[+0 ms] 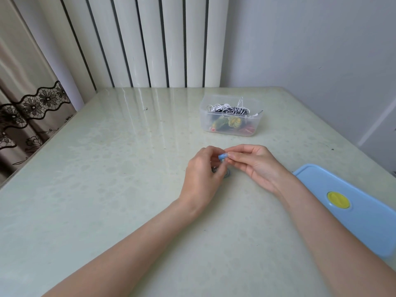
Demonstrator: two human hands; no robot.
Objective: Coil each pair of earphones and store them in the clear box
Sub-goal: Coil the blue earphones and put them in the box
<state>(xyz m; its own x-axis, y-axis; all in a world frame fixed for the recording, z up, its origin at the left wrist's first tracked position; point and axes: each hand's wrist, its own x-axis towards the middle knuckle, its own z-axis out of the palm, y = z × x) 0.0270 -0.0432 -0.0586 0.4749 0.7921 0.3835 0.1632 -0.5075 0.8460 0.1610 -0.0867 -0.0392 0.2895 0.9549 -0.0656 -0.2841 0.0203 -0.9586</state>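
Pinching a small blue earphone coil [221, 157] between them, left hand [202, 174] and right hand [257, 165] meet near the clear box [230, 125].

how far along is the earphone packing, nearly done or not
Seemingly near the end. Done: the clear box already holds several coiled sets, white and striped cords on top, colored ones below. In hand: the left hand and right hand together pinch a small blue coil, part of the cord hidden beneath. Left: placing it in the box. The blue lid lies off to the right.
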